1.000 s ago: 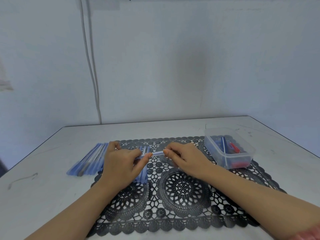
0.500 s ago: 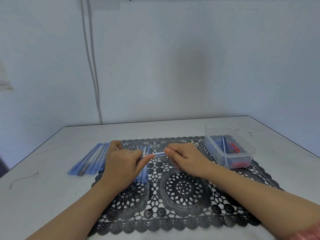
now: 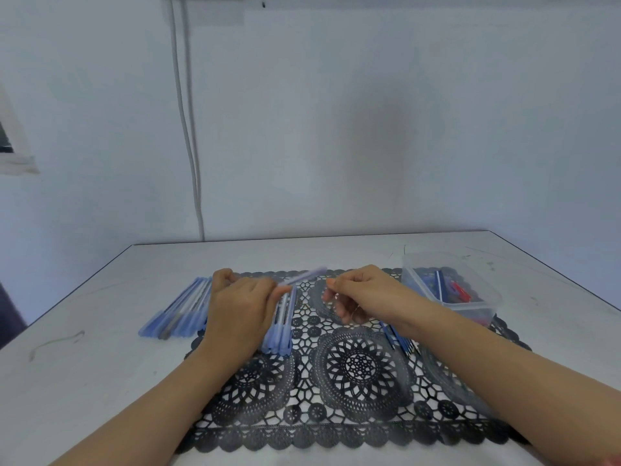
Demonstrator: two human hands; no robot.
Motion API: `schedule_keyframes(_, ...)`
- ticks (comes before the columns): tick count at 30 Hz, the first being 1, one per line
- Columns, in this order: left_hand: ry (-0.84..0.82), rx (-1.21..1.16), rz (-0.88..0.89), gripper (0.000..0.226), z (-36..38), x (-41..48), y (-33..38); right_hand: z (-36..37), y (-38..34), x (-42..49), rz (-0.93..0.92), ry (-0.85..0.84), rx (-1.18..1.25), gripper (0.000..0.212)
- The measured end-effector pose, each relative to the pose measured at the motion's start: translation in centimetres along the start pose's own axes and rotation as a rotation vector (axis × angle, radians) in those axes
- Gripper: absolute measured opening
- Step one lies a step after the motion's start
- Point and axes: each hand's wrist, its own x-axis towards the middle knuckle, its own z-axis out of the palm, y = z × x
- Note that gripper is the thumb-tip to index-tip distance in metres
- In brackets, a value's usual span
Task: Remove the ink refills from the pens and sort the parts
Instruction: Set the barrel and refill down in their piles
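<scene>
The left hand [image 3: 242,304] gripped a pen [image 3: 304,275] above the mat [image 3: 363,368], its long axis aimed at the nearby right hand [image 3: 359,292]. That hand's fingers were curled, but blur hid whether they pinched anything.

A black lace mat [image 3: 363,368] lies on a pale grey table [image 3: 100,381] against a white wall [image 3: 369,112], where two cables [image 3: 188,129] run down.

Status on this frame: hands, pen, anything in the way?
Left hand grips blurred pen barrel. Right hand curled, apart from barrel, contents unclear. Blue refills lie on mat by right wrist. Nothing between hands.
</scene>
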Motion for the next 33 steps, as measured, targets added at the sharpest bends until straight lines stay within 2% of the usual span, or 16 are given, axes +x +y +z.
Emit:
schedule_keyframes(3,-0.037,-0.050,-0.132,0.031,0.3,0.2,-0.2,1.7,0.1,-0.4,-0.015,0.008,-0.084,0.017)
schedule_keyframes(6,-0.130,-0.095,-0.260,0.019,0.5,0.3,-0.9,3.7,1.3,-0.9,-0.148,0.012,-0.486,0.035)
schedule_keyframes(8,-0.225,-0.158,-0.404,0.021,0.5,0.6,-1.6,4.4,2.4,-0.7,-0.264,-0.019,-0.701,0.047)
schedule_keyframes(10,-0.307,-0.180,-0.541,0.027,0.4,0.8,-2.7,4.6,3.3,-0.1,-0.335,-0.068,-0.812,0.050)
schedule_keyframes(14,-0.395,-0.199,-0.749,0.022,-0.5,1.3,-4.9,4.7,4.0,0.6,-0.377,-0.123,-0.865,0.049)
schedule_keyframes(19,-0.440,-0.202,-0.908,0.018,-1.6,1.6,-7.0,4.7,4.1,0.6,-0.440,-0.121,-0.926,0.044)
schedule_keyframes(23,-0.408,-0.173,-0.977,0.017,-2.2,1.5,-8.4,4.6,4.1,0.7,-0.516,-0.070,-0.899,0.038)
schedule_keyframes(30,-0.533,-0.017,-1.122,0.011,-2.6,0.4,-12.4,4.6,4.7,0.9,-0.549,-0.060,-0.892,0.036)
schedule_keyframes(33,-0.592,0.033,-1.138,0.019,-2.6,0.2,-12.7,4.6,4.7,1.0,-0.557,-0.066,-0.890,0.037)
